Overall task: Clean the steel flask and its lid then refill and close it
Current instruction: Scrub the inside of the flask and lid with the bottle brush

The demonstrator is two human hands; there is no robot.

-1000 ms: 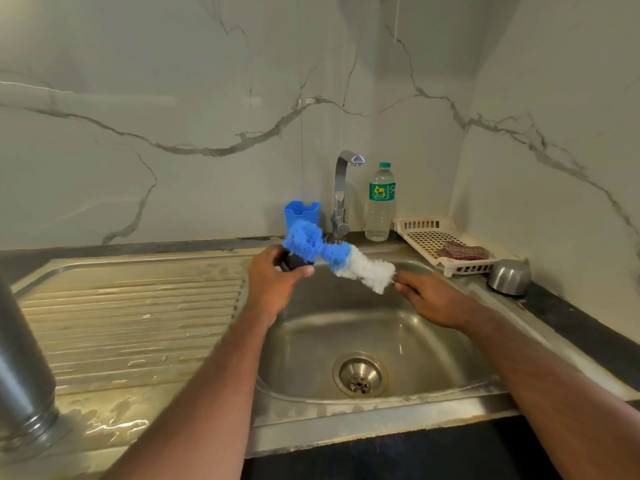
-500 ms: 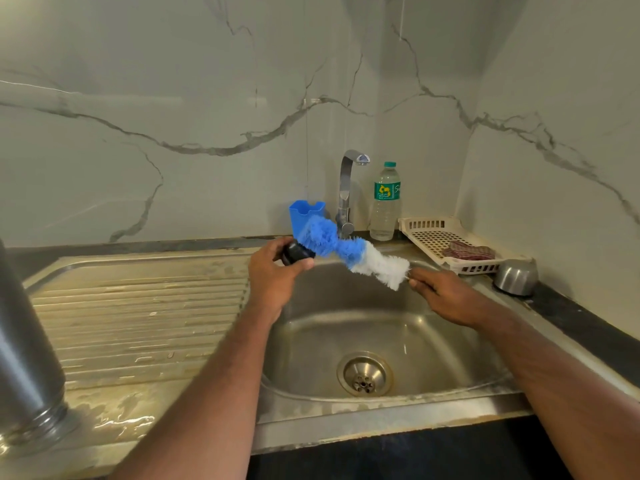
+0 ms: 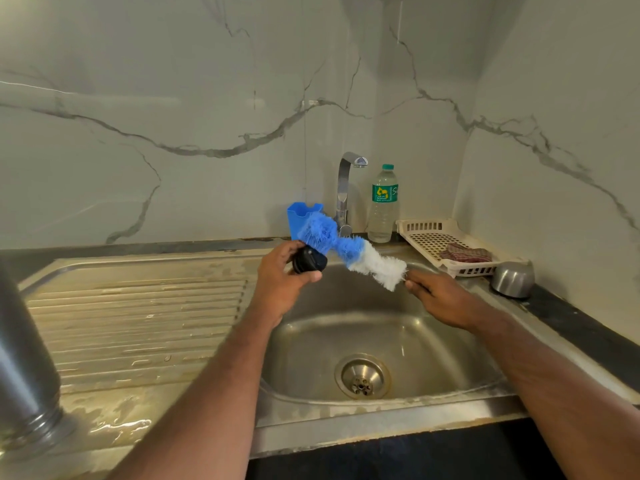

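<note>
Here the left hand (image 3: 282,284) grips the small black lid (image 3: 308,262) over the sink (image 3: 346,407); the right hand (image 3: 441,299) pinches the bottle brush (image 3: 346,249) by its handle end. The lid is probably light, rigid and slippery when wet: hold its rim. The steel flask (image 3: 24,368) stands near left.

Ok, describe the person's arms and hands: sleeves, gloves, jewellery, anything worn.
Both forearms are bare right up to the frame's lower edge: no sleeves show. The left hand and right hand wear no gloves. No watch, bracelet or ring is visible on either wrist or on the fingers that show. No markings or bandages appear either.
</note>
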